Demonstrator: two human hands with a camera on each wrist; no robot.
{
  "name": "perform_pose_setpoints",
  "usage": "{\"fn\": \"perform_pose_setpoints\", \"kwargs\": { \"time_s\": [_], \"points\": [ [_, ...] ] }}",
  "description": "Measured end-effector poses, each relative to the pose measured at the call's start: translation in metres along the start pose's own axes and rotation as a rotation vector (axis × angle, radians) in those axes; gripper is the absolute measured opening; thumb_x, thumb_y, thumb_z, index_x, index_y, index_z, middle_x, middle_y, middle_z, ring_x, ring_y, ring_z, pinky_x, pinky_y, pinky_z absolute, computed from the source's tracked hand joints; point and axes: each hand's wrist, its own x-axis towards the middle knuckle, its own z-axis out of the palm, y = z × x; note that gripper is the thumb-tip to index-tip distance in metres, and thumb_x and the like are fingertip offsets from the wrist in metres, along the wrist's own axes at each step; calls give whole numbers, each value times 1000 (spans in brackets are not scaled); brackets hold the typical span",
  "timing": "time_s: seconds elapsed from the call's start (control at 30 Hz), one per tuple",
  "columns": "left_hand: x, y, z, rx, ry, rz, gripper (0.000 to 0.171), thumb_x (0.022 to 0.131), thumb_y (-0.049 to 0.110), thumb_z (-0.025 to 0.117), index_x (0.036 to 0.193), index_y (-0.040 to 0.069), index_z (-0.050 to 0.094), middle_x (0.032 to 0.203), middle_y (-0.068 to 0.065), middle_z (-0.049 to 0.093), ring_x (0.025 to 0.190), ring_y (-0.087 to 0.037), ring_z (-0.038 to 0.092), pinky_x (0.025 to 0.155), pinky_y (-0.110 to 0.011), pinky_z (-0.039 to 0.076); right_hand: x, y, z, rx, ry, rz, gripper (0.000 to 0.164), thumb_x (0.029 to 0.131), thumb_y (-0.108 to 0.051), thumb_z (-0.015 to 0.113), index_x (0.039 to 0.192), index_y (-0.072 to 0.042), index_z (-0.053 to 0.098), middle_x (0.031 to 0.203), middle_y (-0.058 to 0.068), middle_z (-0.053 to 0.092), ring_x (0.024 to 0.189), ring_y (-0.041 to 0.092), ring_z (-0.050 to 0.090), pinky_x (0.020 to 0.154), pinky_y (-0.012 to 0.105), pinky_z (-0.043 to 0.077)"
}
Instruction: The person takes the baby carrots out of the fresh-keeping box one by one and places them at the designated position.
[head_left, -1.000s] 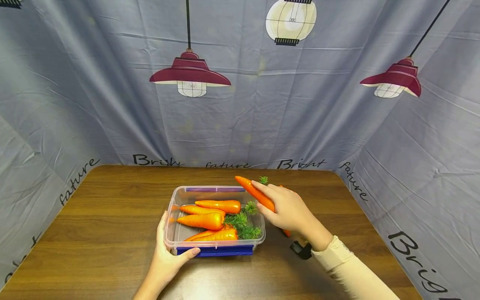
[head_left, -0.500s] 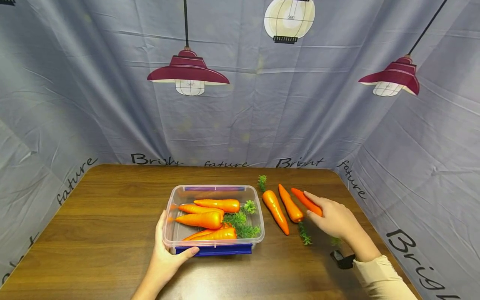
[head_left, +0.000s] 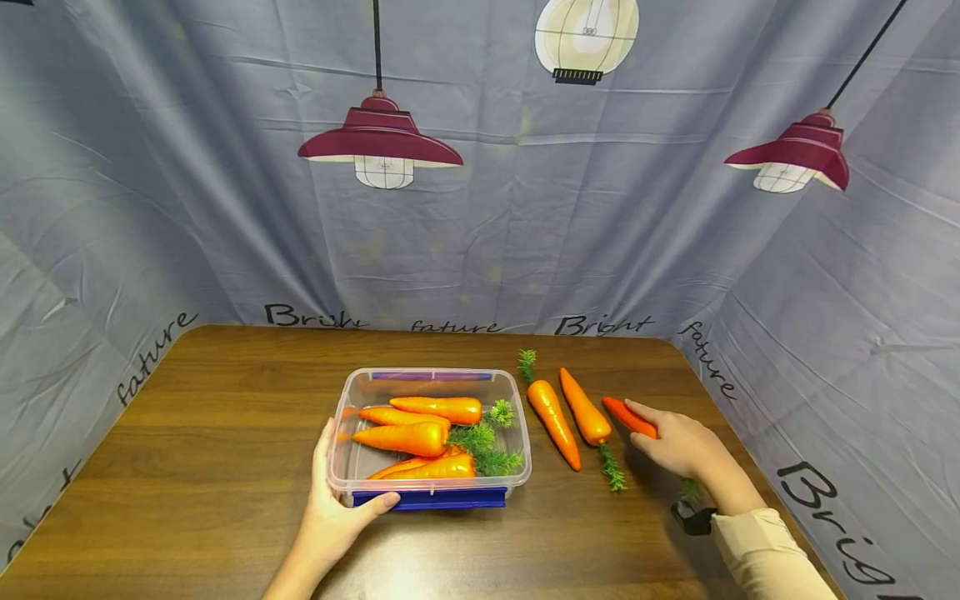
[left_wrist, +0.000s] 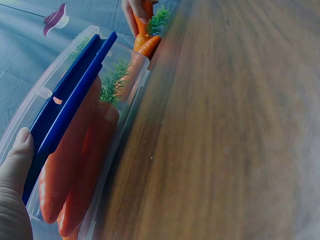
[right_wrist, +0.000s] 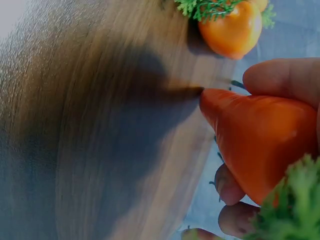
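My left hand [head_left: 333, 508] holds the near left corner of a clear plastic box [head_left: 517, 481], its thumb on the blue clip [left_wrist: 70, 105]. Inside the box lie several orange carrots [head_left: 405, 439] with green leafy tops toward the right. On the right side of the table my right hand [head_left: 678, 446] grips a carrot [right_wrist: 265, 135] from above, thumb on one side and fingers on the other. That carrot's tip points away and left in the head view; its green top [right_wrist: 295, 205] hangs toward the wrist. The tip is close over the table in the right wrist view.
Two more carrots lie between the box and my right hand: one carrot [head_left: 553, 423] with its leaves at the far end, another carrot [head_left: 585, 408] with its leaves toward me. The wooden table [head_left: 195, 450] ends at a grey-blue printed curtain [head_left: 480, 242].
My right hand has moved from over the box's right edge to the right and down with the carrot in its grip, uncovering the two carrots on the table. My left hand stays put.
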Motion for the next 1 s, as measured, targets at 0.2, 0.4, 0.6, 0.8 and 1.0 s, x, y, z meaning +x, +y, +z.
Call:
{"fn": "perform_pose_setpoints", "kwargs": {
  "time_s": [0.2, 0.4, 0.6, 0.8, 1.0],
  "points": [
    [0, 0, 0, 11, 6, -3, 129, 69, -10, 84, 160, 32, 1, 166, -14, 9, 149, -34, 19, 109, -4, 29, 5, 3, 1, 25, -44, 4, 61, 96, -39, 57, 152, -19, 42, 135, 27, 59, 113, 49, 60, 81, 62, 50],
    [0, 0, 0, 11, 4, -5, 129, 70, -10, 83, 160, 31, 1, 166, -13, 10, 148, -33, 19, 109, -5, 30, 12, 7, 6, 30, -97, -3, 65, 97, -38, 55, 155, -18, 34, 138, 29, 55, 118, 52, 56, 88, 66, 48],
    [0, 0, -1, 23, 7, -13, 129, 70, -9, 84, 158, 37, 1, 166, -13, 10, 149, -33, 19, 109, -4, 29, 20, 7, 8, 38, -146, -20, 70, 96, -37, 55, 158, -18, 27, 140, 31, 52, 120, 53, 55, 92, 67, 46],
    [0, 0, -2, 37, 6, -22, 129, 71, -7, 84, 158, 38, 1, 166, -12, 9, 148, -32, 20, 108, -4, 29, 28, 6, 9, 53, -196, -5, 73, 96, -36, 52, 160, -22, 19, 142, 32, 50, 119, 55, 54, 93, 67, 45],
    [0, 0, -2, 28, -2, -24, 129, 71, -7, 84, 159, 36, 0, 166, -13, 8, 148, -33, 21, 107, -4, 30, 32, 10, 17, 74, -218, 1, 75, 100, -40, 49, 161, -25, 8, 143, 34, 47, 117, 56, 55, 92, 68, 45]
  ]
}}
